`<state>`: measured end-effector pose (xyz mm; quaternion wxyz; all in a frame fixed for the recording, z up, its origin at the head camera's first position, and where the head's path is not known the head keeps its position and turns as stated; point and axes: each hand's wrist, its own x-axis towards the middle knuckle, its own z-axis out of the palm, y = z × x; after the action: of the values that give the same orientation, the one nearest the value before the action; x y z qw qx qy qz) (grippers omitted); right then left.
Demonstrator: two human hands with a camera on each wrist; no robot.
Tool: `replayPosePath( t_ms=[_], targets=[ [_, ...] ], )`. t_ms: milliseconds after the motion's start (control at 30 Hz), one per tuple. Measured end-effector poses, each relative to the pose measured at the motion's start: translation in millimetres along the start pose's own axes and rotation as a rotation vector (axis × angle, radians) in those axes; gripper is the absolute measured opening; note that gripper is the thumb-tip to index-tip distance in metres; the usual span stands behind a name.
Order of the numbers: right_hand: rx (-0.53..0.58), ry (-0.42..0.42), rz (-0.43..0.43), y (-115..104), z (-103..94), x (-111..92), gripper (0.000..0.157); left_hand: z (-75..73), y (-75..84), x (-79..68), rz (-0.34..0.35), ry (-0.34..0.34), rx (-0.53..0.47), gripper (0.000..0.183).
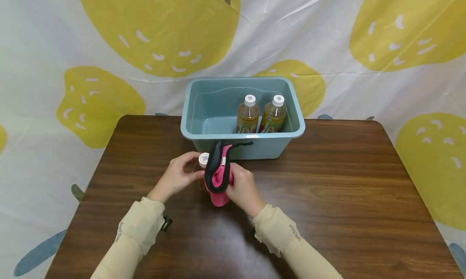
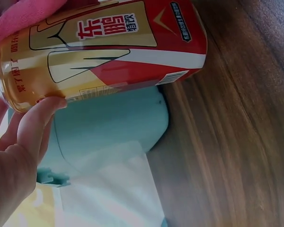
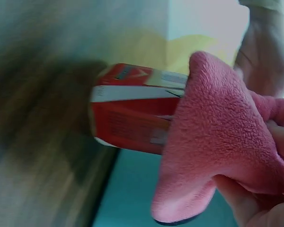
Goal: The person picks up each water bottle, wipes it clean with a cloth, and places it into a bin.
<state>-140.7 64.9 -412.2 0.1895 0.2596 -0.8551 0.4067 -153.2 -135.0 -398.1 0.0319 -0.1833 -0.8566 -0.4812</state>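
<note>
My left hand [image 1: 177, 177] grips a drink bottle [image 2: 118, 52] around its upper part, below the white cap [image 1: 204, 159]. The bottle has a red and gold label and is held off the table, in front of the bin. A folded pink fleece cloth [image 3: 217, 127] with black edging is gripped in my right hand [image 1: 245, 188]. It lies against the bottle's side and hides part of it in the head view. In the right wrist view, the bottle's red lower end shows beyond the cloth.
A light blue plastic bin [image 1: 242, 136] stands at the table's back edge. Two capped bottles, one [image 1: 248, 116] beside the other [image 1: 273, 116], stand in its right half. Behind the brown wooden table [image 1: 346, 198] hangs a white sheet with yellow fruit prints [image 1: 164, 32].
</note>
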Motion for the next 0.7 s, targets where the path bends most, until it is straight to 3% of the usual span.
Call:
replayPosePath(
  t_ms=[133,233,500,700],
  targets=[
    [-0.018,0.057,-0.043,5,6.2,-7,0.016,0.4,0.4,0.4,0.002,0.012,0.004,0.036],
    [-0.022,0.071,-0.027,9,10.8,-12,0.017,0.8,0.4,0.3,-0.002,0.011,-0.004,0.036],
    [-0.071,-0.061,0.129,31,29.7,-34,0.022,1.0,-2.2,0.3,0.002,0.016,-0.009,0.036],
    [-0.056,-0.061,0.146,39,35.6,-40,0.02,1.4,-2.6,0.8,0.011,0.018,0.012,0.037]
  ],
)
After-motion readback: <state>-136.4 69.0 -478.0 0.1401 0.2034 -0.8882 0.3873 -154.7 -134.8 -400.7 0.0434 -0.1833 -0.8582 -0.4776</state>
